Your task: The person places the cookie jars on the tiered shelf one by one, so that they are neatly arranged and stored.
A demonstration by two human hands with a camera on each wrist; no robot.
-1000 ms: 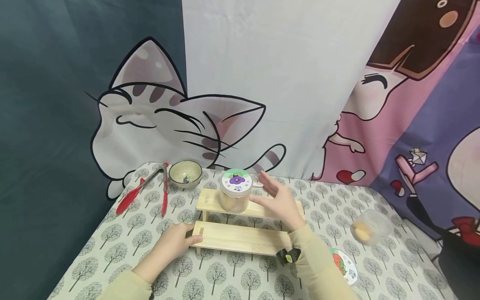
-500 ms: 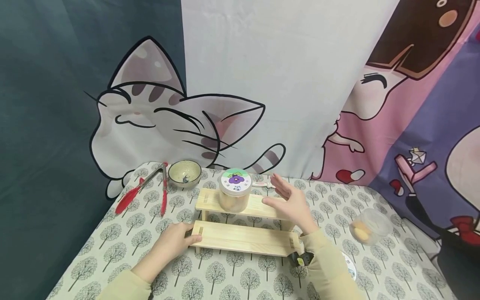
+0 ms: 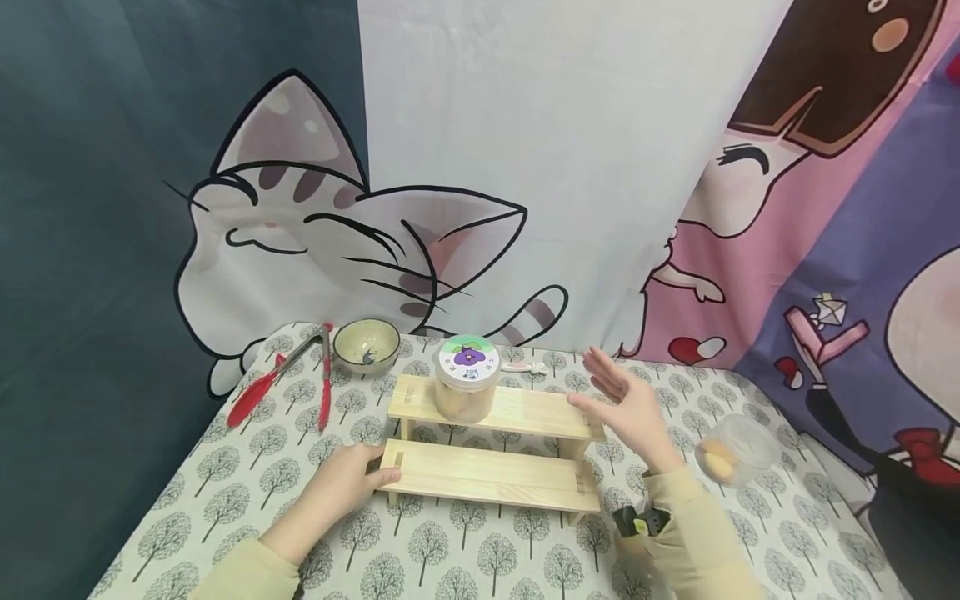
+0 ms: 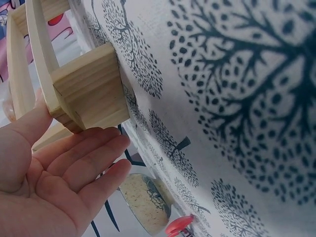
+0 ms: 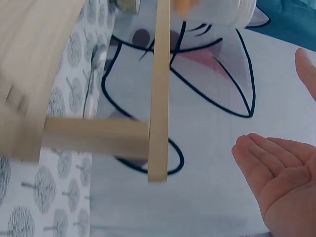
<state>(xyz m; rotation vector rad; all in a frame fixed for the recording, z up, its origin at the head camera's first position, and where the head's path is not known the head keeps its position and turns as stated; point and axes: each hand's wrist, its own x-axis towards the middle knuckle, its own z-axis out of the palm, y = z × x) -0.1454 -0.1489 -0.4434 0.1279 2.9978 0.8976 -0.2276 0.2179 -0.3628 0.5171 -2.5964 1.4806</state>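
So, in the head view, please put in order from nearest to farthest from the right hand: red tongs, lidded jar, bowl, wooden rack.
1. Wooden rack, just left of the right hand
2. Lidded jar, on the rack's upper shelf
3. Bowl, farther left
4. Red tongs, leftmost, beside the bowl

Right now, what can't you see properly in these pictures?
- Head view: part of the left hand, hidden by the wooden shelf.
- Head view: one end of the spoon, hidden behind the jar.
- Head view: what's in the jar, blurred by its cloudy side.
- Right wrist view: much of the jar, cut off by the top edge.
- Left wrist view: most of the tongs, cut off by the bottom edge.
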